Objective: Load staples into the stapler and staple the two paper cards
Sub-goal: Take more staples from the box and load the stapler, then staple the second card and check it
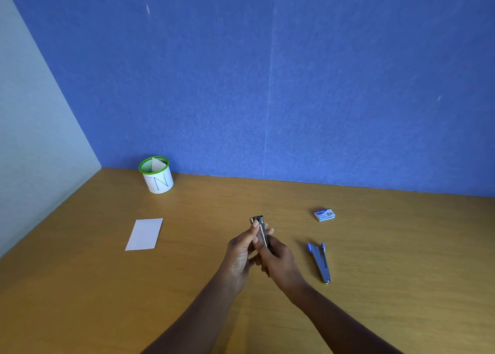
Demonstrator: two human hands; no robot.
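Observation:
Both my hands hold a slim silver metal stapler part [262, 232] upright above the middle of the desk. My left hand [238, 252] grips it from the left with the thumb near its dark top end. From the right, my right hand [281, 262] closes around its lower end. A second silver piece with blue ends [320, 262] lies flat on the desk just right of my hands. Behind it sits a small blue staple box [324, 214], partly open. A white paper card [144, 234] lies flat to the left.
A white cup with a green rim [158, 178] stands at the back left and holds a folded white paper. The wooden desk [401, 286] ends at a blue partition behind and a pale wall on the left.

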